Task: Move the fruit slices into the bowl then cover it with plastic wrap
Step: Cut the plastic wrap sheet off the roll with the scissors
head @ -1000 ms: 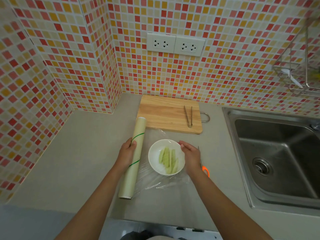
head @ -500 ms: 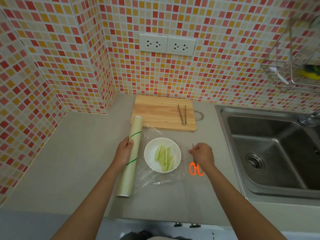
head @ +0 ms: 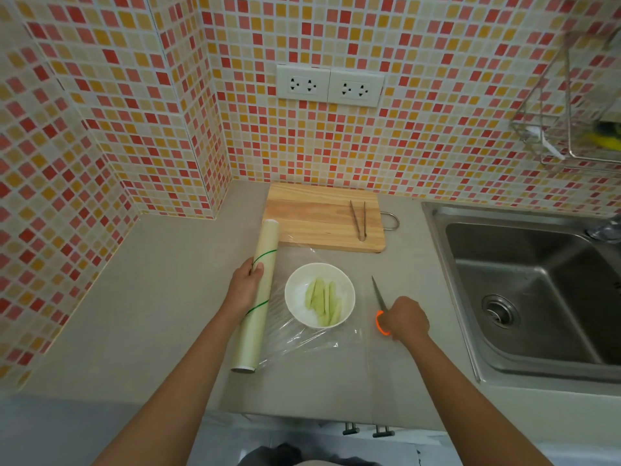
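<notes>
On the grey counter, between the person's two hands, stands a white bowl holding pale green fruit slices. A sheet of clear plastic wrap is drawn out from the roll across the bowl, and its wrinkled near edge lies on the counter just in front of the bowl. The left hand grips the plastic wrap roll partway along its length, fingers curled over the top; the roll lies just left of the bowl, running from near the counter's front edge back to the corner of the cutting board. The right hand is closed around the orange handle of a pair of scissors, just right of the bowl; the blades point away from the person and appear closed. Whether the scissors touch the counter cannot be told. Behind the bowl sits a wooden cutting board with metal tongs lying on its right part. To the right is a steel sink. On the tiled wall above the board are two white sockets, and a wire rack hangs at the upper right.
</notes>
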Demonstrator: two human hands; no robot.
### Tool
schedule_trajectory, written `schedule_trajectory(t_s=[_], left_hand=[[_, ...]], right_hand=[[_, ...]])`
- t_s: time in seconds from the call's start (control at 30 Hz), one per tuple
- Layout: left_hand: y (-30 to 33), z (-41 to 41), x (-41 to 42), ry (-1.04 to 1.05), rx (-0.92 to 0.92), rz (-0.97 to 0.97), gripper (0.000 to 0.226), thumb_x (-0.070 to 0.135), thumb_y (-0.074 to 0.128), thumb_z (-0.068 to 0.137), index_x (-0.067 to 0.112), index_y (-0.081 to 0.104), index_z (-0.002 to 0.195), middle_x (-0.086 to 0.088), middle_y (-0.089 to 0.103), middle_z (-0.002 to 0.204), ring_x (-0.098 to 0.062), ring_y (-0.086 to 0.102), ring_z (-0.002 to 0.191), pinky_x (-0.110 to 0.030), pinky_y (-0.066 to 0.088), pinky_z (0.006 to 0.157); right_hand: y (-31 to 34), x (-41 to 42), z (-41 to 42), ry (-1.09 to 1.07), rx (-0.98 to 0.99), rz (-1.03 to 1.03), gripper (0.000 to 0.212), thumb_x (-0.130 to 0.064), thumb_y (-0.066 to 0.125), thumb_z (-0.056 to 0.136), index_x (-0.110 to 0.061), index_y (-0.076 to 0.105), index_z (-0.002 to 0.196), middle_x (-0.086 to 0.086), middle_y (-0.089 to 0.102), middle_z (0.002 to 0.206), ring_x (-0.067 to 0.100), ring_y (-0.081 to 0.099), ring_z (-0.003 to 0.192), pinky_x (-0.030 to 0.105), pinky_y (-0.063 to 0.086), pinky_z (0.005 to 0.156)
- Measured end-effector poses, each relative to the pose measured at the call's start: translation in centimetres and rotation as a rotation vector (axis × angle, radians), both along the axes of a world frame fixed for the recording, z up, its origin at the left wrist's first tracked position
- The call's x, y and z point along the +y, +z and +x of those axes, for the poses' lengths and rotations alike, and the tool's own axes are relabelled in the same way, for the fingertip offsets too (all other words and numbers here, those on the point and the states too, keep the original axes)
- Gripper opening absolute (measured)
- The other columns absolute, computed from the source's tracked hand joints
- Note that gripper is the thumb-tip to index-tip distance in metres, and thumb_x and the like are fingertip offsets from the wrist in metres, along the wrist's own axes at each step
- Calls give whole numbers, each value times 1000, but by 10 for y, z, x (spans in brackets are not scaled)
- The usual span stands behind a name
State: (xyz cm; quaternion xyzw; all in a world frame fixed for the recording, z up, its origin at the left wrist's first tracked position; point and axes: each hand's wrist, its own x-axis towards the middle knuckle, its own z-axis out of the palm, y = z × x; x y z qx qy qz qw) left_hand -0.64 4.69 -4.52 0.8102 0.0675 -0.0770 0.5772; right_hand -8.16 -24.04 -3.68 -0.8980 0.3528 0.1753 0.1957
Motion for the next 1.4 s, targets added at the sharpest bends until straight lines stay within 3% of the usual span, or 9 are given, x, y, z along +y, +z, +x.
schedule_trajectory(t_s=[0.1, 0.23, 0.37, 0.5, 0.63, 0.77, 0.93, 1.03, 1.4], left_hand=[[1, 1, 0, -7, -1, 18, 32, 20, 42, 100, 5, 56, 125, -20, 61, 117, -35, 57, 109, -39, 45, 93], [1, 2, 1, -6, 14, 12, 30, 20, 43, 100, 5, 57, 122, -18, 61, 113, -31, 58, 102, -38, 45, 90], [0, 2, 1, -6, 6, 12, 28, 21, 43, 99, 8, 58, 119, -12, 61, 107, -25, 56, 95, -32, 42, 81], [0, 2, 1, -12, -2, 11, 24, 20, 43, 99, 7, 59, 112, -13, 62, 102, -23, 56, 89, -32, 42, 78], [0, 3, 2, -12, -9, 29, 24, 21, 43, 99, 6, 59, 111, -15, 61, 103, -24, 55, 90, -32, 42, 78], [2, 4, 2, -15, -17, 45, 26, 22, 43, 99, 8, 58, 116, -16, 61, 109, -30, 57, 99, -32, 41, 80], [3, 4, 1, -20, -10, 51, 27, 23, 42, 99, 7, 58, 114, -19, 59, 112, -31, 56, 102, -36, 43, 83], [4, 3, 0, -24, -18, 36, 21, 22, 42, 99, 8, 58, 103, -15, 58, 99, -25, 54, 88, -30, 40, 68], [11, -2, -4, -4, 5, 91, 33, 26, 41, 99, 1, 56, 113, -26, 57, 116, -36, 56, 105, -41, 45, 92]], right_hand=[[1, -5, -1, -98, -71, 114, 20, -18, 60, 77, -6, 54, 62, 3, 53, 32, 19, 58, 42, 21, 42, 48], [-4, -12, -1, -149, -167, 221, 29, -21, 64, 81, -3, 53, 61, 8, 53, 45, 20, 51, 40, 24, 44, 51], [-5, -9, 4, -194, -170, 231, 45, -30, 58, 88, -6, 50, 51, -2, 41, 20, 14, 48, 36, 20, 34, 40], [2, 7, 14, -228, -238, 320, 42, -31, 57, 89, -7, 57, 54, 3, 56, 42, 11, 50, 31, 19, 36, 37], [23, 31, 25, -281, -299, 530, 36, -27, 54, 92, 2, 72, 83, 17, 70, 73, 23, 55, 52, 25, 39, 49], [47, 51, 13, -284, -391, 841, 15, -7, 53, 88, -7, 66, 80, 12, 63, 66, 17, 47, 44, 23, 31, 43], [50, 73, -17, -200, -344, 976, 18, -2, 49, 85, -5, 67, 88, 10, 61, 69, 14, 43, 44, 22, 29, 45], [44, 84, -30, -176, -325, 1029, 19, -3, 51, 87, -10, 68, 81, 9, 60, 67, 12, 42, 41, 23, 27, 46], [31, 116, -66, -73, -204, 1136, 14, -21, 56, 92, -11, 63, 85, 6, 59, 65, 8, 43, 37, 18, 27, 39]])
